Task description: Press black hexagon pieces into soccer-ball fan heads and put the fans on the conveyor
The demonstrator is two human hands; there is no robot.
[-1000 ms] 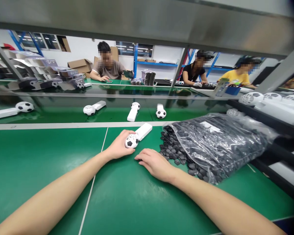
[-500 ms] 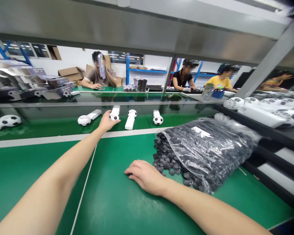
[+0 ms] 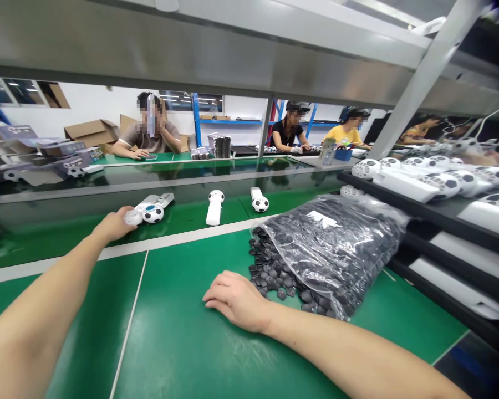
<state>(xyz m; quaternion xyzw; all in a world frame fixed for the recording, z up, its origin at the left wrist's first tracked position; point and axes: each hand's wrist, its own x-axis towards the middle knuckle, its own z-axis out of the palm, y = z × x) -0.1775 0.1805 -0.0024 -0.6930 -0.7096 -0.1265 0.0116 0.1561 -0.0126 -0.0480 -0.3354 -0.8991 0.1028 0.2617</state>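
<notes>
At the left, my left hand (image 3: 115, 224) has its fingers closed on the round end of a white handheld device with a football-shaped head (image 3: 133, 217). Right against it lies a second such device (image 3: 153, 214), its head patched in black and partly overlapping the first one's handle. My right hand (image 3: 235, 299) rests on the green table with fingers curled together and thumb close; whatever lies under the fingertips is hidden. Just beyond it, small black pentagon pieces (image 3: 270, 271) spill from a clear plastic bag (image 3: 332, 238).
Two more football-headed devices, one upside down (image 3: 214, 208) and one angled (image 3: 259, 200), lie on the dark green belt (image 3: 191, 205). Black trays (image 3: 453, 221) of white devices stack at right. A metal beam (image 3: 233, 61) crosses overhead. Several people sit across the line.
My left hand has moved left along the belt, and two devices that lay apart are now side by side. My right hand stays in place. The view has shifted rightward.
</notes>
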